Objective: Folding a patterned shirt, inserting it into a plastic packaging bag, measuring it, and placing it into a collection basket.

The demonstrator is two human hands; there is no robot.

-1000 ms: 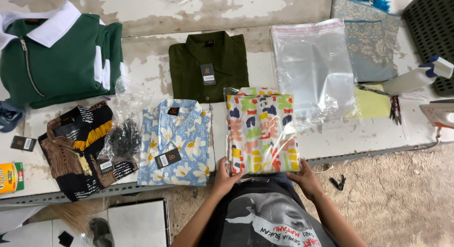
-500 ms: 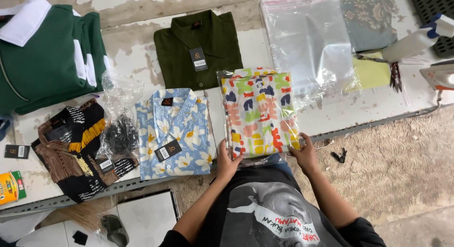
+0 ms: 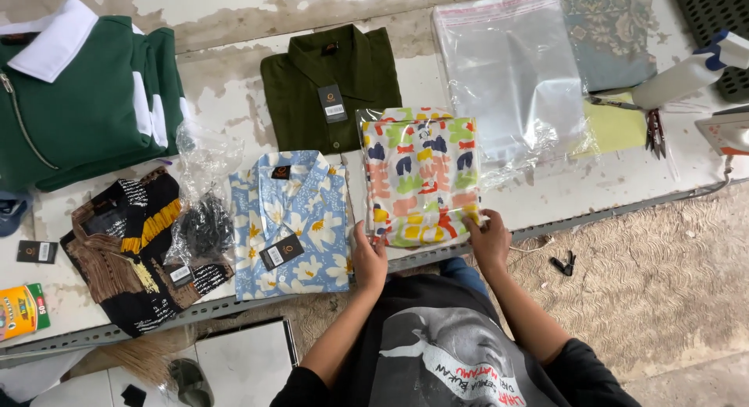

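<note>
Bagged multicoloured shirt [image 3: 421,181] lying on the table [image 3: 234,103], gripped at its near corners.
Left hand [image 3: 368,260] is pinching at 7 o'clock, right hand [image 3: 489,239] at 5 o'clock; both forearms are angling up from the body.

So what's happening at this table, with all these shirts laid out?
A person is holding a folded, brightly patterned shirt in a clear plastic bag by its near corners, left hand on one side, right hand on the other, at the table's front edge. Beside it lie a blue floral shirt, a dark green shirt and empty clear bags.
</note>
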